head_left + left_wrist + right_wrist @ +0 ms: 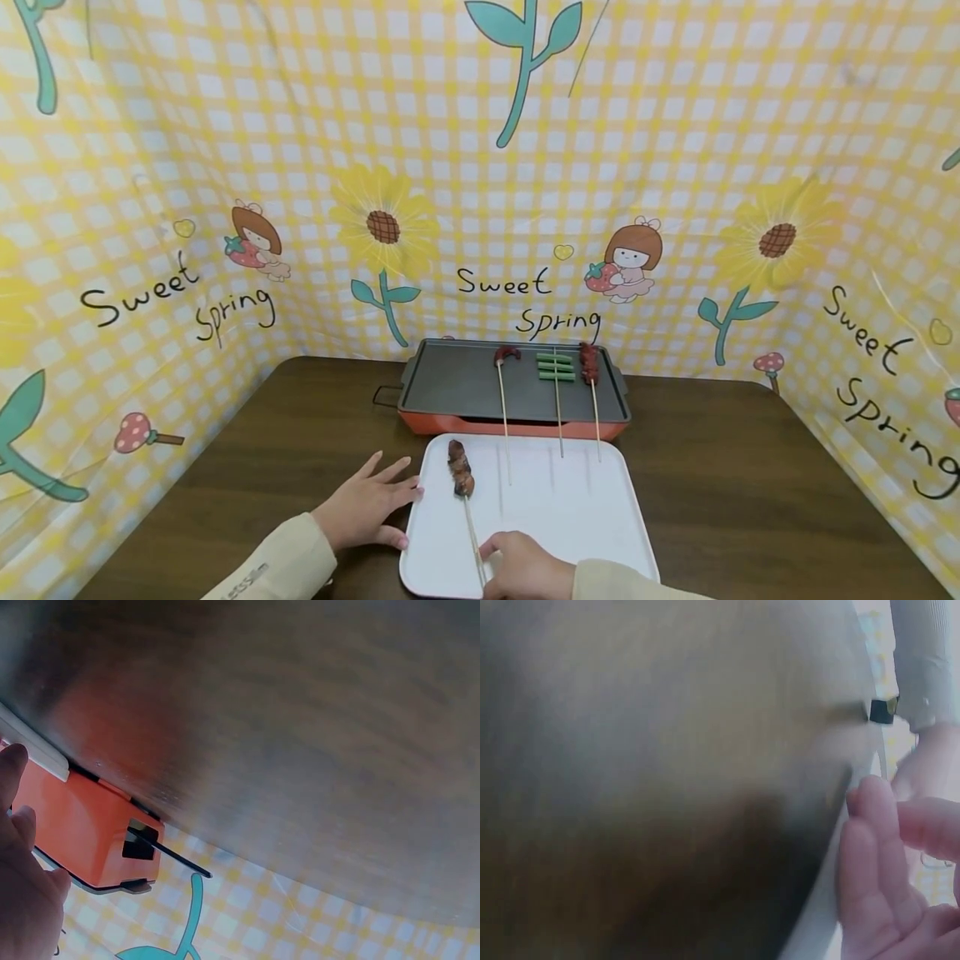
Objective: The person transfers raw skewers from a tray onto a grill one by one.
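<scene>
In the head view a skewer of browned meat (460, 472) lies over the left part of a white tray (570, 517), its meat end pointing away from me. Down at the tray's near edge, my right hand (525, 567) pinches the bare end of its stick. My left hand (366, 504) has its fingers spread along the tray's left rim, touching it. The left wrist view catches only part of the left hand (30, 877) beside the tray corner. In the right wrist view the right hand's fingers (877, 847) are bent together; the stick is hard to make out there.
Behind the tray stands an orange grill (427, 423) with a dark plate. On it lie a curled red skewer (507, 356), a green vegetable skewer (555, 367) and a red meat skewer (589, 364), their sticks overhanging the tray. A wire handle (386, 395) juts left. Checked cloth (450, 125) encloses the brown table (720, 483).
</scene>
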Motion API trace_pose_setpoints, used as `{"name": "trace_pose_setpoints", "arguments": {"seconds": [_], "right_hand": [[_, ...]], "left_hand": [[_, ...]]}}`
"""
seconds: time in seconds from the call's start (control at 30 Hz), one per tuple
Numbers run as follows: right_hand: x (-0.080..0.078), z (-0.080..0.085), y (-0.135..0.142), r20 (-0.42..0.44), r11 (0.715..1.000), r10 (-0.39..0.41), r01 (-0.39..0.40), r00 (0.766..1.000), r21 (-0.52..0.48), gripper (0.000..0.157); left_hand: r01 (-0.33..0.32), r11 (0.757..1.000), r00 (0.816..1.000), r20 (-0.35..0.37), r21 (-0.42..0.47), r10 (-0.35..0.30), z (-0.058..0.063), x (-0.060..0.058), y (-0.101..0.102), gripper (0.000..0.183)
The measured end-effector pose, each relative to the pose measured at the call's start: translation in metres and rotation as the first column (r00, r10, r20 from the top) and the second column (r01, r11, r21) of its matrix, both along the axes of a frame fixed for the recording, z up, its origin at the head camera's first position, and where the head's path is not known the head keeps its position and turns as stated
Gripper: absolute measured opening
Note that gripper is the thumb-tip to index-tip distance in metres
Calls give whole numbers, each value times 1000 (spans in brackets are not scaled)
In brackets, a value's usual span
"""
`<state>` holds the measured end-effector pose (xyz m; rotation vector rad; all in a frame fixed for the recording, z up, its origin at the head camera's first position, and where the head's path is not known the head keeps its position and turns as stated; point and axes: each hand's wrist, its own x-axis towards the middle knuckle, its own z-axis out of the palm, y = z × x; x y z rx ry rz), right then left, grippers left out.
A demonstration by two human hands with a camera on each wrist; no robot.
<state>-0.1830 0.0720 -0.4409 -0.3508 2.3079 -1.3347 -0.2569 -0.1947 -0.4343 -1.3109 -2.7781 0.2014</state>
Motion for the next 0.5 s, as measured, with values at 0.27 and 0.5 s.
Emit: {"name": "trace_pose_setpoints", "arguments": {"seconds": [0.27, 0.5], "right_hand": [[0, 12, 13, 73, 997, -67, 69, 995, -22, 22], [-2, 13, 17, 122, 997, -64, 69, 990, -34, 14]], "left_hand": [[-5, 999, 1000, -25, -50, 4, 3, 1, 1, 72], [-31, 997, 999, 19, -69, 32, 4, 3, 3, 69]]}}
